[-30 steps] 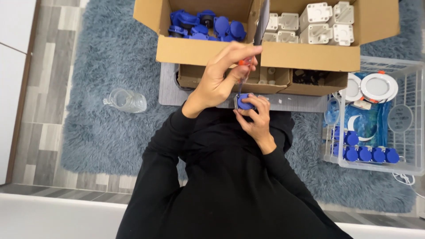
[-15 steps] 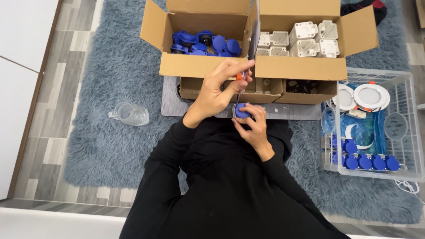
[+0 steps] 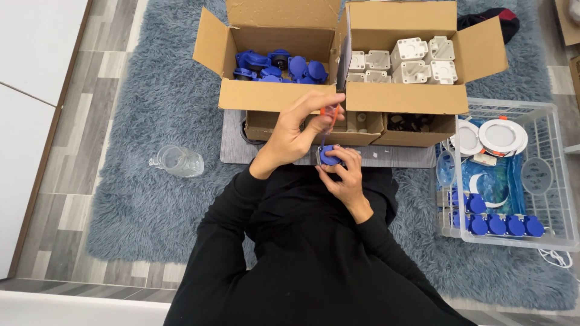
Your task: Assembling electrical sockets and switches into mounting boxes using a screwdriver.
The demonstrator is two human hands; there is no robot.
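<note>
My left hand (image 3: 296,136) grips a small screwdriver with an orange handle (image 3: 329,115), its tip pointing down into a blue round part (image 3: 329,156). My right hand (image 3: 344,178) cups that blue part from below, just in front of my chest. Both hands are over the near edge of a grey board (image 3: 386,157). My black sleeves fill the lower part of the view.
An open cardboard box (image 3: 275,93) of blue parts stands beside another box (image 3: 402,96) of white housings; smaller boxes lie under them. A clear wire basket (image 3: 547,175) at the right holds white round lamps and blue parts. A clear glass jar (image 3: 176,161) lies on the grey rug.
The view has shifted, so boxes and hands sit lower in the frame. My hands stay together on the blue part, the left one still holding the screwdriver upright.
</note>
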